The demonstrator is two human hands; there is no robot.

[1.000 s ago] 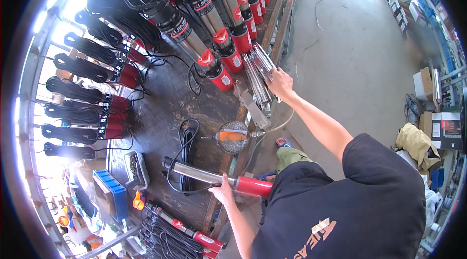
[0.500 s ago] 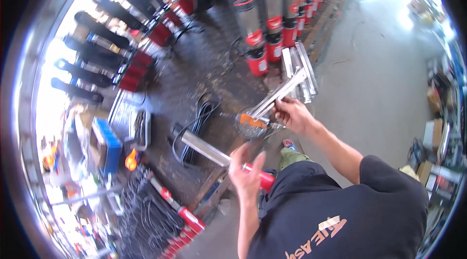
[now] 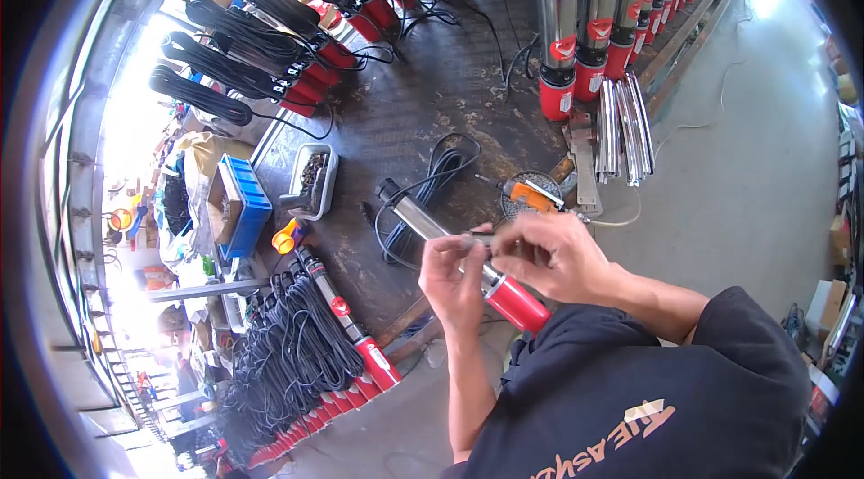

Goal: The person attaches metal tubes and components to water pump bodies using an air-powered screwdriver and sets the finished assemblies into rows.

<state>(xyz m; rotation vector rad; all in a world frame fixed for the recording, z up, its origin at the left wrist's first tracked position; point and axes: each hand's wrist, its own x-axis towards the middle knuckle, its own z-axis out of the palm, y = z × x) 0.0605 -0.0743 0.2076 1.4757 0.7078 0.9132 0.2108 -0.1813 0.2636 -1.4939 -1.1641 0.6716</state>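
A long, slim cylinder [image 3: 426, 221] lies slantwise from just left of the frame's middle down toward the lower right, its tip black, its barrel smooth bright silver and its lower end glossy red. The barrel is covered from view for a short stretch, showing silver again just above the red. A small greyish piece [image 3: 483, 238], held up near the frame's middle, is blurred and largely hidden, its full shape unclear.

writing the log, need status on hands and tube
Left hand and right hand close together over steel tube; grip blurred, unclear. Red end overhangs bench. Coiled black cable beside tube.
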